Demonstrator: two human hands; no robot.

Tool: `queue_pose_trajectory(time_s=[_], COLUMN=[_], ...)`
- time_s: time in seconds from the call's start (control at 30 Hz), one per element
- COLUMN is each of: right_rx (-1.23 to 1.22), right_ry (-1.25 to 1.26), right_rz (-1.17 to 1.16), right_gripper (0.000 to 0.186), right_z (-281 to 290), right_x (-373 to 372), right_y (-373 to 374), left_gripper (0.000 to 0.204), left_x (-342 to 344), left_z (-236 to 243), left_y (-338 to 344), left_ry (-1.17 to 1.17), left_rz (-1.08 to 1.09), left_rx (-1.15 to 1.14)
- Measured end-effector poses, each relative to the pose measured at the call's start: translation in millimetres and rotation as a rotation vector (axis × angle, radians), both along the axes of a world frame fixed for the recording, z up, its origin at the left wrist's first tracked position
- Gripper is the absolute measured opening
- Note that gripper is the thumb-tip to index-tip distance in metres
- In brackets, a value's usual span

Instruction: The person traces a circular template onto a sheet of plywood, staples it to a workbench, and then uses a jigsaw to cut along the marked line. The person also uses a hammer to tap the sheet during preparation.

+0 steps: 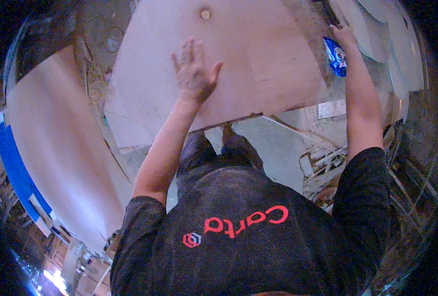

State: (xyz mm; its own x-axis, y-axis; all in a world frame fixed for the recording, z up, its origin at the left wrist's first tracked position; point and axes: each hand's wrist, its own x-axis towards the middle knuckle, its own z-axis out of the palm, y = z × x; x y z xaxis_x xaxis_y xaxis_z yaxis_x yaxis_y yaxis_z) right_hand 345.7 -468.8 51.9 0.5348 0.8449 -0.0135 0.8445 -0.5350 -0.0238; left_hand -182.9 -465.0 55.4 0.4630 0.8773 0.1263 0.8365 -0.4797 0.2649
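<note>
Dark shirt (238, 232) with red print fills the lower frame, nearest the lens; both bare forearms run up from it

Head view: left hand (193, 74) lies flat, palm down, fingers spread apart, on a large plywood sheet (258, 64). Nothing is clamped in it. Right hand (344, 37) reaches to the sheet's far right side, next to a blue wrapper (337, 56); whether its fingers are closed on anything I cannot tell. A dark strip sits just above that hand, too small to identify

Sheet lies across the upper middle of frame, its near edge just ahead of the person's shoes (231, 140). A second pale panel (56, 148) lies to the left, well apart. Scrap wood and offcuts (322, 163) litter the floor lower right

Judgement: sheet looks thin, broad, fairly stiff yet prone to flex; smooth face likely slippery under a flat palm. Best held at opposite edges, hands wide apart
</note>
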Motion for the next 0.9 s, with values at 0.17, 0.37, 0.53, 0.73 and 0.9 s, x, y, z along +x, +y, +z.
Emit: queue_pose_trajectory(time_s=[0.17, 0.37, 0.53, 0.73, 0.9], right_rx=[-0.162, -0.006, 0.487, 0.373, 0.188], right_ry=[-0.01, -0.031, 0.557, 0.681, 0.724], right_rz=[-0.097, -0.015, 0.0, 0.18, 0.221], right_gripper=[0.063, 0.059, 0.035, 0.038, 0.047], right_z=[-38.3, 28.1, 67.8, 47.9, 52.6], right_x=[80.1, 39.0, -114.1, -260.3, -314.0], right_y=[6.5, 0.0, -107.8, -206.8, -215.8], left_gripper=[0.08, 0.08, 0.079, 0.079, 0.081], left_x=[43.9, 41.2, 30.4, 31.3, 30.7], left_z=[-44.9, -39.4, -40.0, -36.2, -38.1], left_y=[-10.4, -12.1, -11.1, -10.3, -5.8], left_ry=[0.002, 0.038, 0.016, 0.078, 0.077], left_rz=[0.07, 0.113, 0.118, 0.126, 0.126], left_rx=[0.026, 0.029, 0.072, 0.031, 0.068])
